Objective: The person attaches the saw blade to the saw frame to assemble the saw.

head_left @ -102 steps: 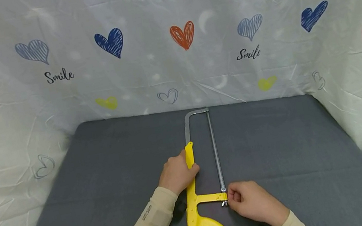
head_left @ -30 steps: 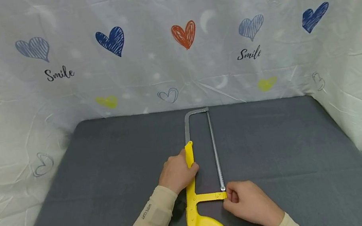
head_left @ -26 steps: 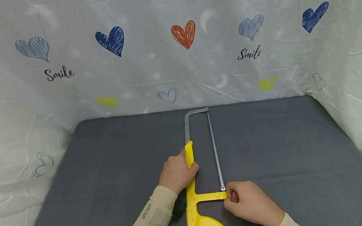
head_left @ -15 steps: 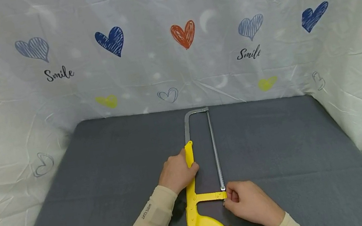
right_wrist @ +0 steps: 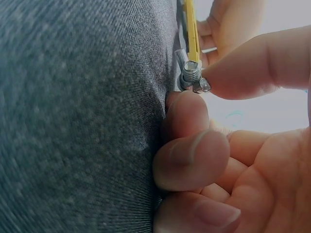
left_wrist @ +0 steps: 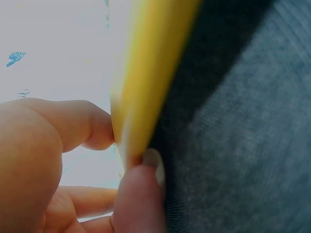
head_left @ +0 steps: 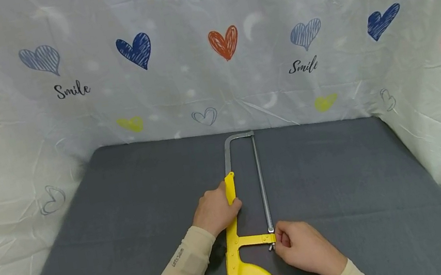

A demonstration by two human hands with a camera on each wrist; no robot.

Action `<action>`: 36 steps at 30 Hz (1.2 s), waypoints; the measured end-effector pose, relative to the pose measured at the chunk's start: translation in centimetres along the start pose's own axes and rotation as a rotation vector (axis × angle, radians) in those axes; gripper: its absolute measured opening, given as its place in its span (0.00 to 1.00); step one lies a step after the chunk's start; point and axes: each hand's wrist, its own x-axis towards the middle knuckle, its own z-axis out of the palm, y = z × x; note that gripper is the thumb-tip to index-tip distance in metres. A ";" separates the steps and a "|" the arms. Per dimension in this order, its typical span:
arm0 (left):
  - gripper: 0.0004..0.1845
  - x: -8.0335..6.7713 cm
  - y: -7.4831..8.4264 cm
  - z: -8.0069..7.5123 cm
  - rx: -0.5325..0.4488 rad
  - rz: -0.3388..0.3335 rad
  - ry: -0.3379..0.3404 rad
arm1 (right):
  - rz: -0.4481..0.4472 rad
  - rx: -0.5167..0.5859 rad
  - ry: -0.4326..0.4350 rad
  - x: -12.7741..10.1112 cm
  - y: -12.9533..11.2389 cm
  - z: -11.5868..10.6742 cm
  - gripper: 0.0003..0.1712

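Yellow-handled metal hacksaw (head_left: pixel 237 233) flat on dark grey cloth table (head_left: pixel 342 175), left hand (head_left: pixel 215 211) gripping its yellow frame bar, right hand (head_left: pixel 306 247) pinching small silver wing nut (right_wrist: pixel 192 77) at blade's near end

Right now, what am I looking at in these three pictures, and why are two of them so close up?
There is no machine here: a person works with bare hands and wears three cameras. The wide picture comes from a camera on the head, looking down at a grey table. On it lies a yellow hacksaw. The left hand grips the saw's yellow frame. The right hand pinches the small metal wing nut at the blade's near end. The two close pictures come from cameras on the wrists: the left one shows fingers round the yellow frame, the right one shows fingertips on the nut. Behind hangs a white sheet with hearts.
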 end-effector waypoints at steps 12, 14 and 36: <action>0.40 0.0 0.0 0.0 0.001 -0.009 -0.004 | -0.017 -0.016 -0.006 -0.1 -0.2 -0.1 0.09; 0.40 0.1 0.0 -0.1 0.001 -0.007 -0.001 | -0.020 -0.021 -0.004 -0.1 -0.2 -0.1 0.09; 0.40 0.1 0.1 0.0 0.022 -0.006 0.001 | -0.033 -0.008 -0.035 -0.1 0.0 -0.3 0.08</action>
